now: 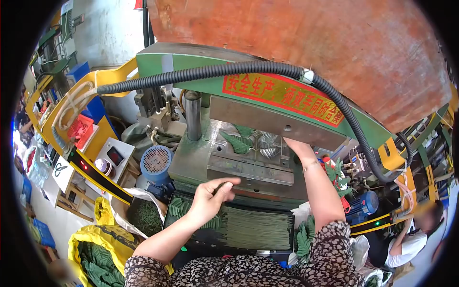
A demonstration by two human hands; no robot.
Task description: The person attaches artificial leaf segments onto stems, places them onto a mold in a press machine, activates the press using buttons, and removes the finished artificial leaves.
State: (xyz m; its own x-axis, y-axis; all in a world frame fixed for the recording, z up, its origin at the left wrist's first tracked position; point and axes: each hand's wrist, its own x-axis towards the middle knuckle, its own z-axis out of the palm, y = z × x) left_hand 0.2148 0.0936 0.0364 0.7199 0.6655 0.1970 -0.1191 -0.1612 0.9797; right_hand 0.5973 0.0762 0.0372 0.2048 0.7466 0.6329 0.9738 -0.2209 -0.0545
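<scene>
1. The left hand [215,195] hangs above the stems, thumb near curled fingers; whether they pinch the dark sliver there is unclear.
2. The right hand [293,145] reaches beneath the steel plate [267,120]; its fingers are hidden, so their state cannot be told.
3. Green fern leaves [237,143] lie on the press bed, beside that hand. They look light, thin, pliable and easily creased, best held by the stalk.
4. Nearer the body, slender green stems [258,229] lie side by side, probably bendy.

Head view, one: wide, round-edged; set above the person's own torso [234,272]; faces forward and down; press [184,160] close, centred.
</scene>
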